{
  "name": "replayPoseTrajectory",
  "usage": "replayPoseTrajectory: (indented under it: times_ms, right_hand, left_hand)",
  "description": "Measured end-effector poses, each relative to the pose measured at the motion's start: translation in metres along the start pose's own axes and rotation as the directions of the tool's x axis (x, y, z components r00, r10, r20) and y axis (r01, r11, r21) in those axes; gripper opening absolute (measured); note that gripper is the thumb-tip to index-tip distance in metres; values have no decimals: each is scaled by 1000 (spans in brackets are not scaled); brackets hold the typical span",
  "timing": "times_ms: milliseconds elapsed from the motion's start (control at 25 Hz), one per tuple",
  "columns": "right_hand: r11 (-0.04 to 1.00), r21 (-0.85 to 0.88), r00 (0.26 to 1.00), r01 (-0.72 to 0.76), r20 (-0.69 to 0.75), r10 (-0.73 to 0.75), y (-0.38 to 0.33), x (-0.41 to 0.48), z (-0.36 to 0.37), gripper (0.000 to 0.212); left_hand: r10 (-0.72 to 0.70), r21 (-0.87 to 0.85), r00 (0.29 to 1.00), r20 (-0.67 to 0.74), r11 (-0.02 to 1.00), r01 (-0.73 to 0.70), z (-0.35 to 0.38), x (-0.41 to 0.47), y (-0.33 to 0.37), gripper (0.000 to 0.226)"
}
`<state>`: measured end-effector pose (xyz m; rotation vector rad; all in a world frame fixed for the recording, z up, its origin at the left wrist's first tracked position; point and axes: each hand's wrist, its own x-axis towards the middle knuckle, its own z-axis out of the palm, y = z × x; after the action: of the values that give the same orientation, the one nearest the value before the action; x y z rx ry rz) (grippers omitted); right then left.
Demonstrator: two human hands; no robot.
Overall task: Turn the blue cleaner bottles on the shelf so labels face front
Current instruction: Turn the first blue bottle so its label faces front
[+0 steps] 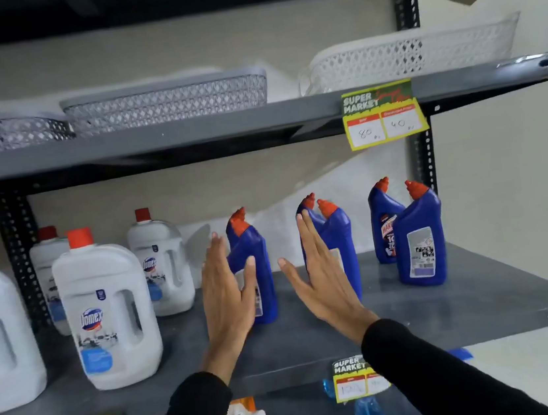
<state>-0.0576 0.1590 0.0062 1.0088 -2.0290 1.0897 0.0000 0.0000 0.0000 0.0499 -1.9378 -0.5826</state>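
Both hands reach in with fingers spread, holding nothing: the left hand (224,292) beside one blue bottle (254,268) on the shelf (482,288), the right hand (323,280) before another bottle (341,244). I think gripping comes next, then twisting.

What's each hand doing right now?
Left hand: open, fingers spread, beside a blue bottle, holding nothing.
Right hand: open, in front of another blue bottle, holding nothing.
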Motion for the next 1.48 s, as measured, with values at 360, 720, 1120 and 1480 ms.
replayPoseTrajectory:
  times_ms: [360,720,1120,1480]
  right_hand:
    - [806,336,863,-486,326,385,-3,6,72,73]
    - [767,337,837,-546,256,483,-7,6,98,39]
    - [881,330,911,-339,-119,395,-18,13,77,41]
    - [949,234,970,-209,-70,231,-40,-14,64,39]
  left_hand:
    - [-523,-358,711,469,624,695,12,5,-53,51]
    - [-525,-453,754,394,603,657,21,1,-69,40]
    - [-266,-471,926,268,802,367,23,13,-2,58]
    - [-278,-464,918,282,798,384,21,33,11,52]
